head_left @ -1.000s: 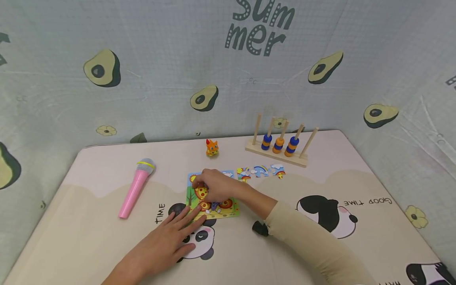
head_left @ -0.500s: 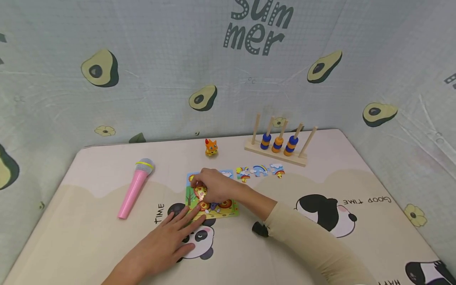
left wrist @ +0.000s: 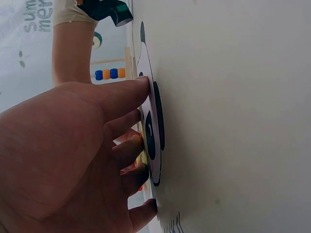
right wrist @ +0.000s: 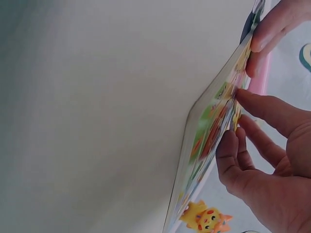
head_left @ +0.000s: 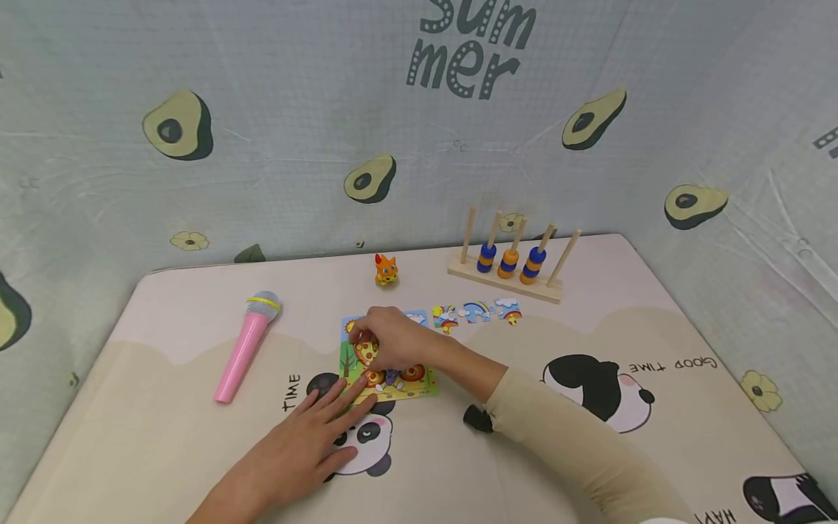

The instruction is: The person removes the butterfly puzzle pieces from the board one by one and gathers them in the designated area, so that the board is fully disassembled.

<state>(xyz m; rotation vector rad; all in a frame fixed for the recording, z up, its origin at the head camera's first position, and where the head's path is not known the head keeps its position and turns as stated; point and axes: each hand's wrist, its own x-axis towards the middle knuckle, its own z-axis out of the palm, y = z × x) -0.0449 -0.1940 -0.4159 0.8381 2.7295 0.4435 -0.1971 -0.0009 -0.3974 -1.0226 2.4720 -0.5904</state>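
Observation:
A colourful jigsaw puzzle board point(head_left: 419, 389) with a cartoon animal scene lies on the table. My left hand point(head_left: 297, 444) lies palm down with spread fingers, its fingertips resting on the board's lower left edge; the left wrist view shows its thumb point(left wrist: 129, 92) extended along the tabletop. My right hand point(head_left: 396, 340) reaches over the board's upper half with curled fingers. Its thumb and fingers pinch a yellow spotted puzzle piece point(head_left: 366, 354) over the board, seen edge-on as a puzzle piece point(right wrist: 236, 118) in the right wrist view. The hand hides the board's middle.
Three loose puzzle pieces point(head_left: 476, 312) lie to the board's right. Behind stand an orange toy animal point(head_left: 386, 271) and a wooden peg rack point(head_left: 504, 280) with blue and orange beads. A pink toy microphone point(head_left: 245, 349) lies to the left. A printed curtain point(head_left: 275, 145) backs the table.
The spotted puzzle piece tilts slightly under the right fingers, its glare shifting. Both hands otherwise keep their places; the head view drifts a little.

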